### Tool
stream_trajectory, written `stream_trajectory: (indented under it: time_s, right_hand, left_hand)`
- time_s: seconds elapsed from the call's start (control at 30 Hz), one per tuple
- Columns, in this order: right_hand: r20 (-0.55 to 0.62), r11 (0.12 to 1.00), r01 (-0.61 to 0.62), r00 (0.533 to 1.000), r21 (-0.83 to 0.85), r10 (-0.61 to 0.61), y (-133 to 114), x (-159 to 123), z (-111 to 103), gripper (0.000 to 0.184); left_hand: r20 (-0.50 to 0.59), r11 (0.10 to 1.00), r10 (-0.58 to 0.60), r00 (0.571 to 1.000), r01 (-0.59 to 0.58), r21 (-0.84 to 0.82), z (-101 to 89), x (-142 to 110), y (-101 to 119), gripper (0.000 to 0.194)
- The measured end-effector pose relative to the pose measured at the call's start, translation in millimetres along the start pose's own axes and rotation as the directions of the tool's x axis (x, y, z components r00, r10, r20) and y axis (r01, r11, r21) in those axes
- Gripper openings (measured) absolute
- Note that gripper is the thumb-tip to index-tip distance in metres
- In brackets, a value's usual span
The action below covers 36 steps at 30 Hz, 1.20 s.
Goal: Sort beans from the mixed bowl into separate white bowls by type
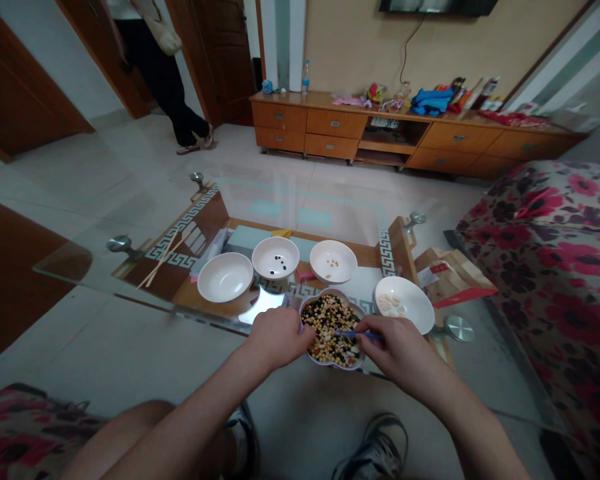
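Bare forearms [205,403] up front, left hand [279,337] gripping a scalloped bowl [325,363] of mixed beans [327,317], right hand [393,343] pinching some purple tool [347,333], white bowl [417,310] just past that hand.

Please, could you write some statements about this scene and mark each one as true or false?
1. The right hand holds a thin blue-purple utensil at the scalloped pale bowl of mixed beans. True.
2. The left hand is apart from that bowl. False: it touches the bowl's rim.
3. A pair of pale wooden chopsticks lies left of the four round white bowls. True.
4. The rightmost round white bowl holds black beans. False: it holds pale pieces.
5. A brown paper bag is left of the bowls. False: it is right of them.
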State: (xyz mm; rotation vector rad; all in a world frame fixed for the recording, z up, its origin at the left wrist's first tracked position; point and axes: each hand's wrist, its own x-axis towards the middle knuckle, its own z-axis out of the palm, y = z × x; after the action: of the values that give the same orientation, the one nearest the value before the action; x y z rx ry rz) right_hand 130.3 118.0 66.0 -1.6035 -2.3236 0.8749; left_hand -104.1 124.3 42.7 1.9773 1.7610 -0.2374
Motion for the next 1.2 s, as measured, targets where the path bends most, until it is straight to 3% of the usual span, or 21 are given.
stream_trajectory:
  time_s: [0.23,0.43,0.6,0.8,0.93,1.1,1.2]
  right_hand:
    - [-0.24,1.0,0.004,0.971,0.016,0.0,6.4,4.7,-10.2,0.026]
    - [-0.513,0.992,-0.104,0.857,-0.068,0.054,5.9,19.0,-6.1,0.025]
    - [-0.596,0.981,-0.158,0.801,-0.112,0.061,2.3,28.3,-0.4,0.028]
    - [-0.596,0.981,-0.168,0.799,-0.099,0.077,3.2,26.7,-3.0,0.031]
    - [-0.547,0.987,-0.154,0.83,-0.044,0.106,2.3,19.7,-10.9,0.028]
    - [-0.314,0.992,-0.125,0.943,-0.018,0.113,-0.8,9.1,-16.3,0.026]
    - [-0.166,0.992,-0.122,0.979,-0.024,0.116,0.9,4.8,-14.8,0.024]
  left_hand:
    - [0.007,1.0,0.002,1.0,-0.002,0.0,-0.7,0.2,0.1,0.048]
    - [0.013,1.0,-0.009,1.0,0.009,-0.003,-2.9,-0.7,1.4,0.048]
    - [0.013,1.0,-0.014,1.0,0.014,-0.003,-3.1,-1.0,2.0,0.048]
    - [0.0,1.0,-0.011,1.0,0.011,-0.016,-1.4,-0.6,1.2,0.048]
    - [-0.003,1.0,-0.001,1.0,0.001,-0.012,-0.3,0.4,0.3,0.049]
    - [-0.006,1.0,0.005,1.0,-0.005,0.003,1.5,0.8,-0.5,0.05]
    - [-0.01,1.0,0.013,1.0,-0.013,0.007,2.3,1.0,-1.1,0.05]
